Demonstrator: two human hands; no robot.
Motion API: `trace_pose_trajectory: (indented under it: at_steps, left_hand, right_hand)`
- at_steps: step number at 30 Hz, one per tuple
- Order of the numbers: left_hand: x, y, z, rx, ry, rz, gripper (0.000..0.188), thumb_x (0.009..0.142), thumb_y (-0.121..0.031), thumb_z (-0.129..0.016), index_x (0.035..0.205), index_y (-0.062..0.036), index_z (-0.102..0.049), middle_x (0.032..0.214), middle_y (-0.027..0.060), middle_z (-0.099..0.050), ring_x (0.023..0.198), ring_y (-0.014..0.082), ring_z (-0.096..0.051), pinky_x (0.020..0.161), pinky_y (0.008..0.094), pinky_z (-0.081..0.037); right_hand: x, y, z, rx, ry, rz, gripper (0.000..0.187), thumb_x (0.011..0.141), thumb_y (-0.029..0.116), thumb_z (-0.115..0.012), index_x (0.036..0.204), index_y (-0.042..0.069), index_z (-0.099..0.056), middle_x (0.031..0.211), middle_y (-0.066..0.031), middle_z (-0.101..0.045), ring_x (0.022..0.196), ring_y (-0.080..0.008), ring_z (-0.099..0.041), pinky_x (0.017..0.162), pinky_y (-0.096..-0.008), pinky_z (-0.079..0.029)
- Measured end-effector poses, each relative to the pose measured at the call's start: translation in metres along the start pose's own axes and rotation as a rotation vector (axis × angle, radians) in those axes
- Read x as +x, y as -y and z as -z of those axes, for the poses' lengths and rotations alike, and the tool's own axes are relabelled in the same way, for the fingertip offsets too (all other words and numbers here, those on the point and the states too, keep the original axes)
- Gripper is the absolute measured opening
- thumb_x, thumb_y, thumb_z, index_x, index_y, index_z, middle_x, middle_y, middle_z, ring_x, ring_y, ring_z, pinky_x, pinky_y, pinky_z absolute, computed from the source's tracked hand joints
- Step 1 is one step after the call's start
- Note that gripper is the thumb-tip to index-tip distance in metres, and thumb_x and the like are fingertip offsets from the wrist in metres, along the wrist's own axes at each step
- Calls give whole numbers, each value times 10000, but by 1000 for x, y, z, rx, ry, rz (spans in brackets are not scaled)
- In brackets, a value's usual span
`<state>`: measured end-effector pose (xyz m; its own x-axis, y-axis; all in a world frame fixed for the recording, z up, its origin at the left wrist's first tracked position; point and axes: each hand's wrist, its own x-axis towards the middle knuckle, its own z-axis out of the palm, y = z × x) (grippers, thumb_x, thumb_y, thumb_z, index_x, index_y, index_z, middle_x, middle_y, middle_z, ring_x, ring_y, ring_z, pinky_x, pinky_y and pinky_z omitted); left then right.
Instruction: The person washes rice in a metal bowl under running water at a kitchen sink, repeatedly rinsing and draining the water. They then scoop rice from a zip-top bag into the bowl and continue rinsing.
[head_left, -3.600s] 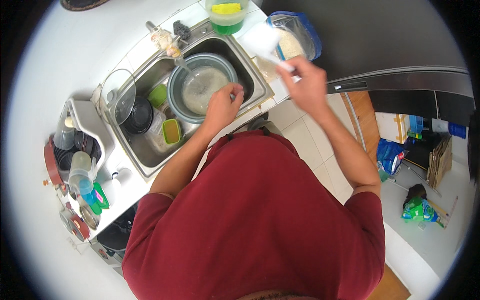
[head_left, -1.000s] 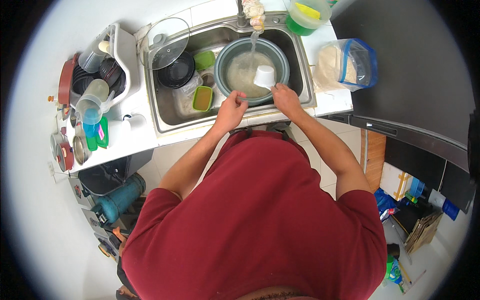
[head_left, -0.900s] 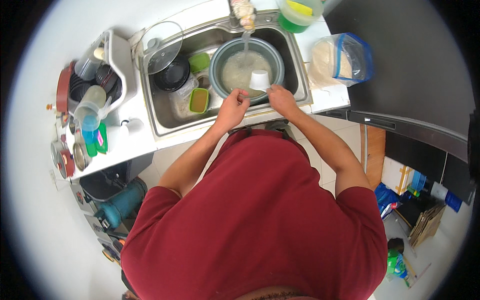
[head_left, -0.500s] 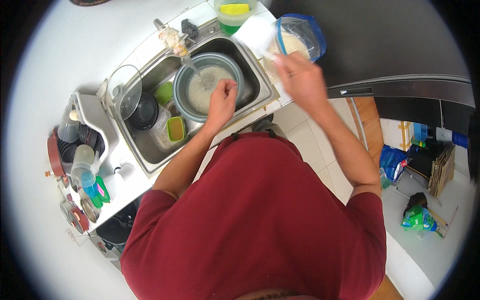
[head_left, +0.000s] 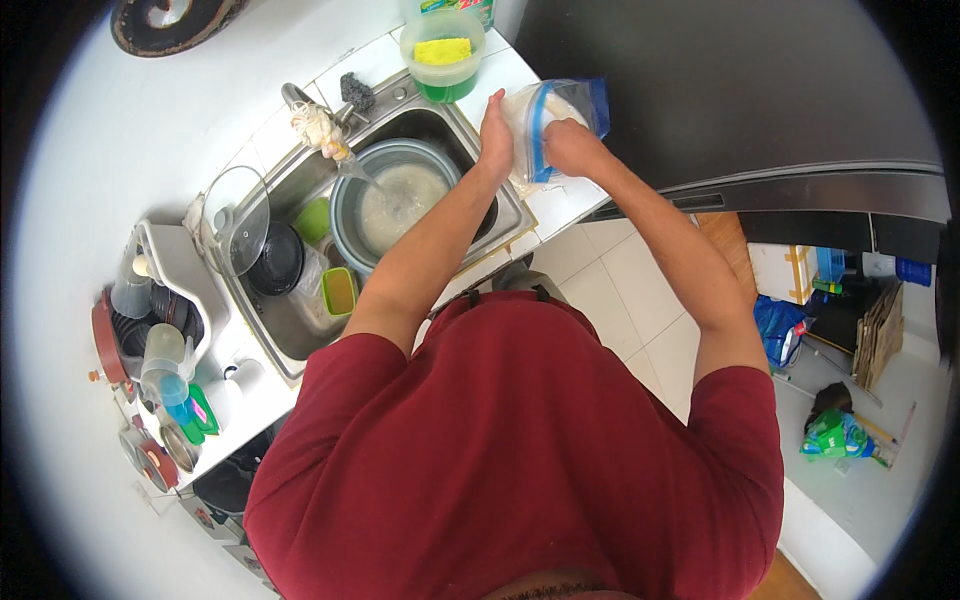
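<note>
On the counter right of the sink stands a clear zip bag (head_left: 529, 112) with a blue edge, holding pale grains that look like rice. My left hand (head_left: 496, 140) rests upright along the bag's near-left side, fingers stretched. My right hand (head_left: 577, 150) is at the bag's mouth with its fingers curled; the bag partly hides them. A whitish shape shows inside beyond that hand, too unclear to name. In the sink a grey basin (head_left: 341, 215) contains cloudy water and pale grains. Water runs into it from the cloth-wrapped faucet (head_left: 318, 130).
A green-bottomed tub (head_left: 440, 75) with a yellow sponge stands behind the sink. Beside the basin lie black bowls (head_left: 276, 258) and a green square container (head_left: 339, 291). A glass lid (head_left: 236, 221) leans by a grey dish rack (head_left: 190, 270). A dark fridge (head_left: 700, 100) borders the counter's right.
My left hand has moved from over the basin to the bag's side. My right hand, earlier blurred with a white object, has come down to the bag's mouth.
</note>
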<state>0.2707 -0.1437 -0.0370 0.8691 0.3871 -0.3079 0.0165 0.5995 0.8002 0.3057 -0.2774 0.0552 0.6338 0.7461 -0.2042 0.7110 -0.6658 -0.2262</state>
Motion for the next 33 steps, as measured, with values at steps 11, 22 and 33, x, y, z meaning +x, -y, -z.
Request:
trace_pose_trajectory:
  at_steps: [11, 22, 33]
  left_hand:
    - [8, -16, -3, 420, -58, -157, 553, 1045, -389, -337, 1369, 42, -460, 1350, 215, -505, 1223, 306, -492, 1080, 362, -340]
    - [-108, -104, -32, 1197, 130, -535, 362, 817, -180, -681, 1040, -24, -442, 680, 138, -620, 659, 360, -651, 609, 462, -498]
    - [-84, -124, -36, 1078, 144, -628, 249, 828, -68, -604, 1022, -21, -455, 658, 192, -622, 630, 394, -629, 614, 489, -484]
  right_hand:
    - [-15, -15, -8, 1695, -101, -640, 183, 953, 86, -588, 1040, -74, -609, 958, -136, -646, 859, -189, -642, 774, -294, -548]
    - [-71, -6, 4, 1885, -328, -664, 215, 967, 67, -568, 1110, -91, -542, 996, -174, -637, 906, -218, -662, 843, -310, -585]
    - [-72, -4, 13, 1919, -407, -626, 238, 961, 71, -575, 1112, -108, -535, 988, -184, -636, 874, -230, -659, 823, -312, -583]
